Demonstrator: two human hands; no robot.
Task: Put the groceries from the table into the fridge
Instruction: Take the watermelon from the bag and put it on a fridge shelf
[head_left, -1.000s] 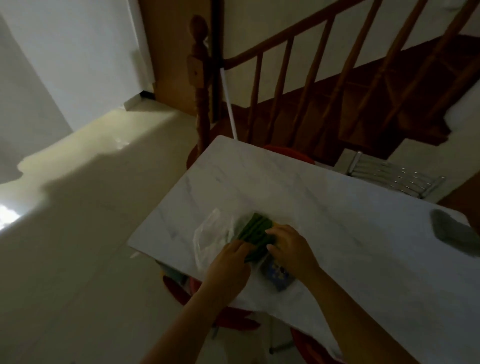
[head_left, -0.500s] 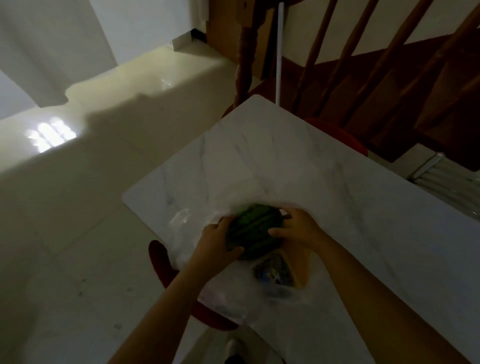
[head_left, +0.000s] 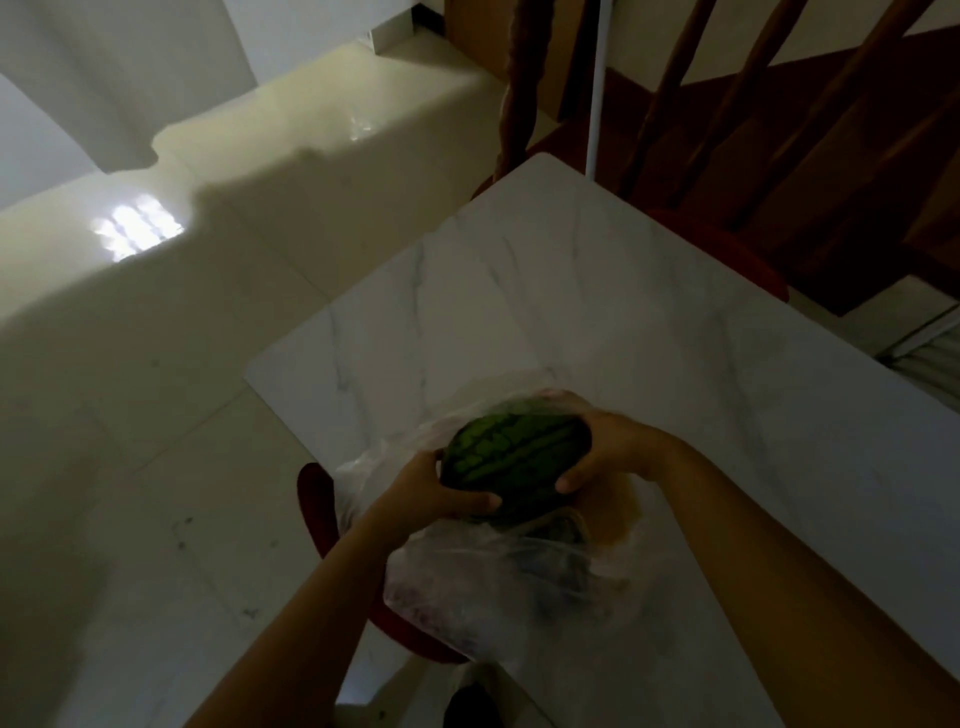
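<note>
Where plastic bag (head_left: 498, 587) clouds, contents unclear

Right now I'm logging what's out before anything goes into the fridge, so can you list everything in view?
watermelon: one, dark green with stripes, held above the plastic bag near the table's near-left edge
plastic bag: one, clear, crumpled on the table under the watermelon, overhanging the edge; contents too dim to name
table: one, white marble-look top, centre to right
red seats: two visible, one beyond the table's far edge, one under the near edge
stair railing: one, brown wood, top right
floor: pale tiles, left, with a bright light patch
left hand: one, grips the watermelon's near-left side
right hand: one, grips the watermelon's right side
</note>
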